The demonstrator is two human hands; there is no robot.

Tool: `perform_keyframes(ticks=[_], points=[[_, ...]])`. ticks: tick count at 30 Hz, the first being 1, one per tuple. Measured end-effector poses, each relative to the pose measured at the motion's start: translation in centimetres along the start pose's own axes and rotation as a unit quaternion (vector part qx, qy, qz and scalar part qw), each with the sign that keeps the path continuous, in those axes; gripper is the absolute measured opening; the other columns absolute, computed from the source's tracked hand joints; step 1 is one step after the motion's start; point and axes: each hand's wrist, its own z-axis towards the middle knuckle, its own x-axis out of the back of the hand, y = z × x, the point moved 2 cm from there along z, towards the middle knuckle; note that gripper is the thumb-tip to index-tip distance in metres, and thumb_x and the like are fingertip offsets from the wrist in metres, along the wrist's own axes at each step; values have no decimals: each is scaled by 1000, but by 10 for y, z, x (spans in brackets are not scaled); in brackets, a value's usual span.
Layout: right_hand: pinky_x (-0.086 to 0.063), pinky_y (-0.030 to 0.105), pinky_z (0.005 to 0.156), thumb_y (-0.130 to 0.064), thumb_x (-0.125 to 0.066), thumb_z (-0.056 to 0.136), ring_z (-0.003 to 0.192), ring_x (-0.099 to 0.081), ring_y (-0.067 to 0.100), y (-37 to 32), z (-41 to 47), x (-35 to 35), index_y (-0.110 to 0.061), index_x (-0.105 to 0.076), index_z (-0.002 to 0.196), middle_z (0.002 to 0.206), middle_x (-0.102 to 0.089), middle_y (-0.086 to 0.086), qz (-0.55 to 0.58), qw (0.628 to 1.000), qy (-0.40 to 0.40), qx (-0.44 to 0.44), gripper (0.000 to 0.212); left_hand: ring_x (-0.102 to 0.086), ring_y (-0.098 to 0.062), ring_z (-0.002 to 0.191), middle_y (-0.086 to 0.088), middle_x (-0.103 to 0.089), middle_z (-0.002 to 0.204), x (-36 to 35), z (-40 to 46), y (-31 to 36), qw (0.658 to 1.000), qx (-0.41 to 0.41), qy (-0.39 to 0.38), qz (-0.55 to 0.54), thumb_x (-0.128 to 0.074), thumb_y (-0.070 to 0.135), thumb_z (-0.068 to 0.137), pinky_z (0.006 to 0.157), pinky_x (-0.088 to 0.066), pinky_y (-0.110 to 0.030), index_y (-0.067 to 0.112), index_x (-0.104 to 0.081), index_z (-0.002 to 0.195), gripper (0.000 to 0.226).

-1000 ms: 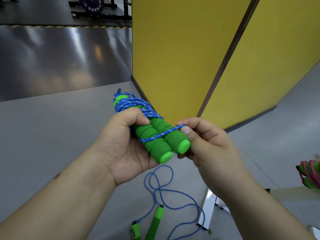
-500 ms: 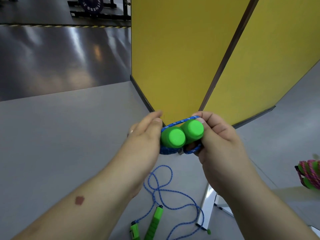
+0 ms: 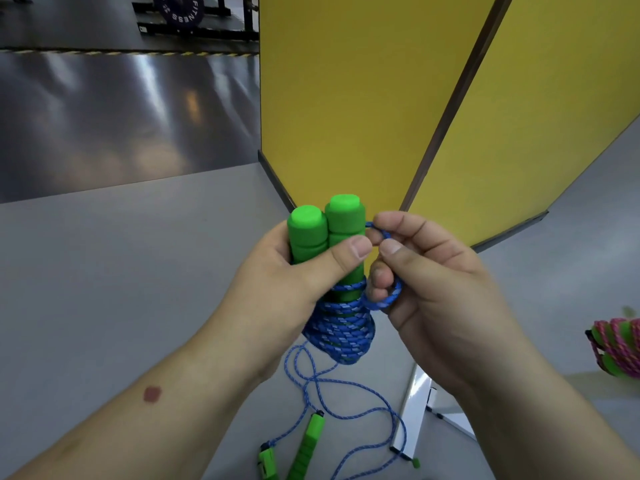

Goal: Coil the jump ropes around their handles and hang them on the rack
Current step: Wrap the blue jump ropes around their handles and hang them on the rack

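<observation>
Yellow folding panels (image 3: 363, 98) fill the upper right; grey floor (image 3: 104, 271) lies open at left. A weight plate (image 3: 180, 12) at upper left reads "FITNESS". At centre, the left hand (image 3: 294, 271) grips two green foam handles (image 3: 325, 230), now turned upright, blue rope (image 3: 341, 327) coiled below. The right hand (image 3: 426, 271) pinches a rope loop (image 3: 384, 299). A second jump rope (image 3: 311, 434) lies loose on the floor below; a pink-coiled one (image 3: 616, 344) sits at the right edge.

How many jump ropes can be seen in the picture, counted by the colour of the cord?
Blue cord: 2, the coiled rope held by the left hand and right hand, and the loose rope on the floor.
Pink cord: 1, the pink rope at the right edge.
Total: 3
</observation>
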Motion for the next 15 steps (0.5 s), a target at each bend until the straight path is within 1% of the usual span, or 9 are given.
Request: perform_keyframes(ticks=[2,3,5,7,9,10,12,13,15], points=[[-45,26,51,8,-46,98,52,-50,13,-2,-1,0,-8,-72,96,80,-66,12,-30,999,4,28,30,-69,-19,73,-3,-72,80,5,1,-2,1000,5,17,25,-75,23,80,69,-58,-30,21,-72,96,16],[-43,27,52,8,-46,99,51,-49,13,-3,-1,0,-11,-74,93,82,-67,12,-48,998,10,41,34,-68,-16,74,0,-71,80,7,2,-3,999,6,29,37,-76,27,77,68,-57,-28,23,-72,94,18],[-40,29,52,6,-47,99,50,-47,13,-4,-2,1,-17,-77,89,87,-73,11,-84,994,22,61,39,-65,-12,74,3,-69,80,9,2,-4,998,13,45,48,-76,32,76,65,-55,-23,22,-71,97,24],[-39,27,51,6,-47,99,48,-45,13,-4,-4,0,-18,-76,93,94,-76,8,-113,990,20,78,38,-65,-9,72,6,-68,80,10,2,-4,996,28,53,59,-74,35,82,63,-53,-22,21,-72,104,27],[-41,24,50,7,-46,99,49,-45,13,-5,-8,-3,-16,-71,100,97,-77,6,-155,983,17,98,34,-69,-6,78,11,-74,87,12,3,-6,992,39,59,101,-73,38,90,69,-56,-25,25,-73,113,27],[-43,22,50,8,-47,99,51,-46,13,-6,-10,-3,-17,-70,102,96,-77,4,-185,976,18,112,34,-71,-6,86,12,-76,95,13,3,-8,988,43,61,134,-72,45,91,77,-58,-31,30,-72,117,30],[-47,20,57,6,-50,98,58,-55,8,-6,-12,-2,-20,-68,104,93,-76,-2,-254,954,18,156,32,-72,-6,99,16,-76,106,13,1,-10,977,52,65,194,-67,61,82,92,-57,-42,42,-65,118,40],[-48,19,62,2,-53,98,64,-60,6,-6,-13,-1,-22,-68,106,93,-75,-5,-292,938,13,184,29,-71,-5,100,17,-75,106,13,1,-9,972,57,67,219,-65,64,81,93,-57,-43,45,-61,115,39],[-51,20,70,-7,-57,95,81,-67,9,-5,-12,1,-27,-66,106,94,-73,-11,-380,893,3,244,25,-69,-1,91,16,-72,99,12,-2,-5,958,72,72,269,-64,62,88,87,-57,-38,44,-54,107,28]])
